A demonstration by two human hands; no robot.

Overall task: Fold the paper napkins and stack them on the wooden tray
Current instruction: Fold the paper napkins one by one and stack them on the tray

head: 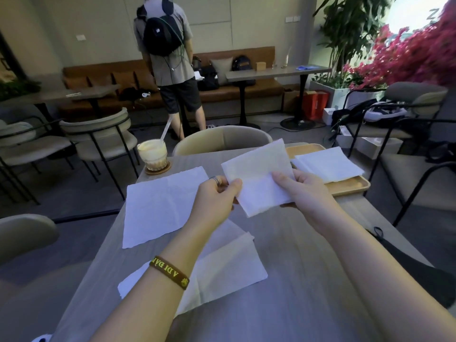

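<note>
White folded paper napkin (256, 176) hangs above my grey worktop (296, 280), pinched by my left hand (217, 193) and right hand (303, 191). Beyond, folded napkins (328, 166) lie on the wooden tray (345, 187); flat ones (160, 206) lie nearby.

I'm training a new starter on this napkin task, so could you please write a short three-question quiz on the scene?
1. True or false: both hands grip the folded napkin.
2. Where are the finished napkins stacked? A) wooden tray B) chair C) coaster
3. What stands at the table's far left corner?

Key: 1 true: left hand, right hand. 2 A. 3 a drink glass with a straw.
</note>
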